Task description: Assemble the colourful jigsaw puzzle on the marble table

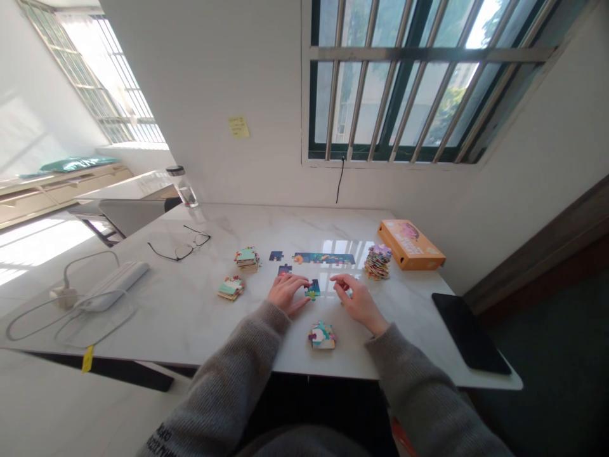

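Hovering | jigsaw piece (313,289) between left hand (285,293), right hand (360,302) | fingers curled, grip unclear

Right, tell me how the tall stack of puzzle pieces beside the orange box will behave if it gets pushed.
The tall stack of puzzle pieces looks loosely piled and uneven, so it would probably topple and spill. The pieces look like thin, light, fairly stiff card. On the glossy marble-look tabletop, they would likely slide easily.

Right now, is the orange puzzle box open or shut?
Shut: the orange puzzle box lies flat on the marble table, with its lid on top and no inside showing.
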### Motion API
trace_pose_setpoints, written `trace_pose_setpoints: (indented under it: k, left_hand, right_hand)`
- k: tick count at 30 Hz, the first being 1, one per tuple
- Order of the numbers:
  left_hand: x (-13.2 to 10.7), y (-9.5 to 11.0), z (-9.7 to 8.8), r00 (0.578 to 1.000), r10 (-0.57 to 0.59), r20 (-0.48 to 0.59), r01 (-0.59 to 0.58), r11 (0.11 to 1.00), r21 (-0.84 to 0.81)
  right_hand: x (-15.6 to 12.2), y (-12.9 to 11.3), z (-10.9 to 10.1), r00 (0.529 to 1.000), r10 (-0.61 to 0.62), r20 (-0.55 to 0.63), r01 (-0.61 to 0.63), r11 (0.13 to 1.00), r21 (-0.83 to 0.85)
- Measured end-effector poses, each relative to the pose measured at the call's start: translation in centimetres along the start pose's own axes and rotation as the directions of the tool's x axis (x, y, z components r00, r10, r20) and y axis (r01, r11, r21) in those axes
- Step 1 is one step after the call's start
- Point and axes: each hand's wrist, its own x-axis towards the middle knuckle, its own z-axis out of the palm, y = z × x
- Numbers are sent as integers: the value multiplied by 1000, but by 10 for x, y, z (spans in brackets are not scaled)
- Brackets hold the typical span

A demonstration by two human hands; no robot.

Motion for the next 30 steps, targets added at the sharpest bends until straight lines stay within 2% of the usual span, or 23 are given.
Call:
trace_pose_setpoints:
  k: [2, 5, 11, 17, 20, 24, 30]
  left_hand:
    - [-1, -2, 3, 997, -50, 57, 49, 998, 32]
    - [-3, -2, 6, 994, -59, 87, 56, 998, 40]
    - [-5, -5, 13, 997, -37, 67, 33, 998, 62]
    - [-7, -11, 22, 997, -67, 43, 64, 996, 64]
    - [-7, -12, 23, 996, -80, 49, 77, 996, 48]
    - [-7, -15, 26, 997, -73, 30, 72, 997, 40]
    - [-7, -19, 30, 997, -58, 48, 55, 997, 49]
  right_hand:
    - [-2, 7, -8, 999, -40, -6, 39, 995, -87]
    - [-7, 19, -18, 998, -61, 27, 64, 983, -169]
    - [-18, 36, -40, 996, 9, 91, 16, 964, -266]
    - [-26, 41, -53, 980, 94, 177, -30, 943, -332]
    - [-27, 41, -54, 964, 146, 223, -55, 929, -367]
    - [-26, 40, -49, 955, 157, 250, -58, 930, -364]
    - [-23, 31, -24, 968, 47, 247, 14, 971, -241]
